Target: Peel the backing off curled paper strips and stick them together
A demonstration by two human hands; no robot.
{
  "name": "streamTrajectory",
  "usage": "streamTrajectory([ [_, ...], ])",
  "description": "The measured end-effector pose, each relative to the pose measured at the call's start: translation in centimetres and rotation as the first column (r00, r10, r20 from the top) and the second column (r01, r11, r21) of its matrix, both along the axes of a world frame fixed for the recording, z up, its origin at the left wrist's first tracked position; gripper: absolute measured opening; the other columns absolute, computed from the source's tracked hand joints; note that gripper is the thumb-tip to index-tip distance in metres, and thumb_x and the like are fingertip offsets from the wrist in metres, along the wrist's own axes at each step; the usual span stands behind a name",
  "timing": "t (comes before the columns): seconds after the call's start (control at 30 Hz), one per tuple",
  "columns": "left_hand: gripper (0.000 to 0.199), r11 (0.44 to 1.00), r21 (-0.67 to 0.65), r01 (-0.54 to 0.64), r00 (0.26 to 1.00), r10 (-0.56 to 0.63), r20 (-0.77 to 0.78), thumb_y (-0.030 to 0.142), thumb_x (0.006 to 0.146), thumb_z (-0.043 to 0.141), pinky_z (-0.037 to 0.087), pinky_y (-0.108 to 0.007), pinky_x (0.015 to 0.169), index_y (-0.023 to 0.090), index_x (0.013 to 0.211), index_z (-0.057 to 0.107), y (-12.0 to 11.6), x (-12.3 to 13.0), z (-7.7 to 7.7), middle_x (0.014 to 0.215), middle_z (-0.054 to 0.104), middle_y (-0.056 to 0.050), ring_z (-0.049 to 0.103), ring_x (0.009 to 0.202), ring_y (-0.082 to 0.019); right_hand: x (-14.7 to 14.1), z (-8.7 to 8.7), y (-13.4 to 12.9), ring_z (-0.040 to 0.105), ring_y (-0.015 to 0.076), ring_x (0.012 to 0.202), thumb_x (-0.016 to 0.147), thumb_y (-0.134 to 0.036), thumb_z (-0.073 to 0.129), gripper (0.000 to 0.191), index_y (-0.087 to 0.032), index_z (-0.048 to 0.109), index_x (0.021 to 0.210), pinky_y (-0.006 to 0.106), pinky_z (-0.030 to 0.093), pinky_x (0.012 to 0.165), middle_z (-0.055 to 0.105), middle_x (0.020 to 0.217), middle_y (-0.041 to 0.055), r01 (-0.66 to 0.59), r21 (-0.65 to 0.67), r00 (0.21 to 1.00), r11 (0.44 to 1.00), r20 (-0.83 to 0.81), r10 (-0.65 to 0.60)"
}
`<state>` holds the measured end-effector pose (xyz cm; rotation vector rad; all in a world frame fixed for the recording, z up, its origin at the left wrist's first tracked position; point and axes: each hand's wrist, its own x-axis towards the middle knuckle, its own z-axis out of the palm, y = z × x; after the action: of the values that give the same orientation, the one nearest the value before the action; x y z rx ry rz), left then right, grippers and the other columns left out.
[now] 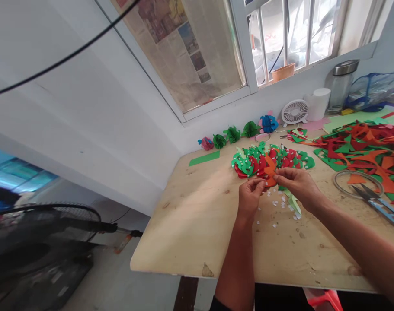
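Note:
Between my two hands is an orange paper piece (270, 172), held above the wooden table (190, 216). My left hand (250, 196) pinches its lower left edge, where a small white square shows. On its right side, my right hand (296, 183) grips it with thumb and fingers. Just behind lies a pile of green and red cut paper shapes (289, 157) dotted with white squares. Small loose white squares (275, 203) and a pale green paper piece (293, 202) lie near my hands.
Scissors (378, 203) and a clear tape roll (337, 183) lie at the right, below heaped paper scraps (375, 147). Paper ornaments (232, 134), a small white fan (294, 113) and a glass bottle (341, 88) line the wall. A green strip (204, 158) lies back left.

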<state>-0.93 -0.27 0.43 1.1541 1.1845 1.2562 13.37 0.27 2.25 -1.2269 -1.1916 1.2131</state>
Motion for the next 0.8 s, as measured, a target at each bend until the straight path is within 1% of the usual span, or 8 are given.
streamTrajectory([
  [0.07,0.022,1.000,-0.026,0.013,0.996,-0.011,0.084,0.033,0.066,0.069,0.048,-0.025,0.061,0.013,0.076,0.069,0.0,0.1,0.0,0.079,0.071,-0.007,0.063,0.062,-0.014,0.0,0.1,0.0,0.053,0.0143,0.057,0.064,-0.035,0.069,0.017,-0.019,0.065,0.066,0.026,0.038,0.052,0.065,0.064,0.0011,-0.003,0.006,1.000,1.000,-0.014,0.003],
  [0.13,0.023,0.999,-0.034,0.010,0.992,-0.006,0.129,0.032,0.064,0.071,0.047,-0.024,0.060,0.013,0.076,0.069,-0.1,0.2,-0.1,0.080,0.071,-0.008,0.064,0.061,-0.013,-0.1,0.1,0.0,0.053,0.0146,0.058,0.064,-0.037,0.070,0.019,-0.019,0.065,0.068,0.026,0.040,0.054,0.065,0.065,0.0015,-0.003,0.009,0.999,1.000,-0.033,0.004],
  [0.27,0.021,1.000,-0.003,-0.029,0.987,0.029,0.156,0.031,0.066,0.070,0.046,-0.022,0.058,0.013,0.076,0.069,-0.1,0.3,-0.2,0.073,0.070,-0.005,0.061,0.058,-0.011,-0.3,-0.2,0.0,0.052,0.0137,0.059,0.065,-0.039,0.068,0.022,-0.018,0.067,0.074,0.025,0.040,0.055,0.065,0.068,0.0020,-0.010,-0.013,0.999,1.000,-0.046,0.010],
  [0.4,0.020,0.998,0.031,-0.057,0.983,0.051,0.174,0.031,0.066,0.070,0.046,-0.022,0.057,0.013,0.076,0.070,-0.1,0.5,-0.2,0.070,0.069,-0.004,0.059,0.056,-0.010,-0.6,-0.7,0.0,0.047,0.0122,0.053,0.066,-0.039,0.065,0.023,-0.018,0.066,0.072,0.025,0.035,0.049,0.061,0.063,0.0007,-0.057,0.023,0.998,0.998,0.020,0.057],
  [0.53,0.024,0.998,0.017,-0.052,0.982,0.048,0.181,0.033,0.065,0.071,0.047,-0.023,0.056,0.013,0.078,0.071,-0.1,0.6,-0.2,0.070,0.070,-0.005,0.062,0.058,-0.012,-0.4,-0.8,0.1,0.046,0.0126,0.051,0.070,-0.040,0.061,0.023,-0.017,0.063,0.068,0.025,0.032,0.046,0.058,0.059,0.0003,-0.077,0.093,0.991,0.993,0.120,0.066],
  [0.63,0.024,0.998,0.006,-0.062,0.985,0.060,0.162,0.033,0.065,0.071,0.048,-0.023,0.057,0.013,0.077,0.071,-0.1,0.6,-0.3,0.069,0.069,-0.005,0.062,0.058,-0.013,-0.3,-0.9,0.1,0.045,0.0126,0.050,0.073,-0.040,0.057,0.024,-0.018,0.061,0.065,0.025,0.030,0.045,0.055,0.055,-0.0005,-0.083,0.152,0.966,0.985,0.254,0.042],
  [0.7,0.021,0.996,0.022,-0.087,0.989,0.084,0.124,0.032,0.065,0.071,0.048,-0.024,0.057,0.013,0.074,0.071,-0.1,0.7,-0.5,0.071,0.070,-0.006,0.062,0.058,-0.012,-0.4,-1.0,0.0,0.044,0.0123,0.048,0.075,-0.039,0.054,0.025,-0.018,0.059,0.063,0.025,0.029,0.044,0.052,0.051,-0.0015,-0.078,0.198,0.926,0.977,0.377,-0.002],
  [0.8,0.015,0.988,0.096,-0.124,0.991,0.119,0.053,0.027,0.067,0.069,0.050,-0.024,0.061,0.013,0.071,0.070,-0.1,0.8,-0.7,0.073,0.070,-0.005,0.063,0.062,-0.013,-0.6,-1.2,-0.2,0.045,0.0126,0.049,0.076,-0.037,0.051,0.024,-0.019,0.055,0.061,0.024,0.031,0.047,0.051,0.052,-0.0016,-0.068,0.290,0.840,0.955,0.533,-0.102],
])
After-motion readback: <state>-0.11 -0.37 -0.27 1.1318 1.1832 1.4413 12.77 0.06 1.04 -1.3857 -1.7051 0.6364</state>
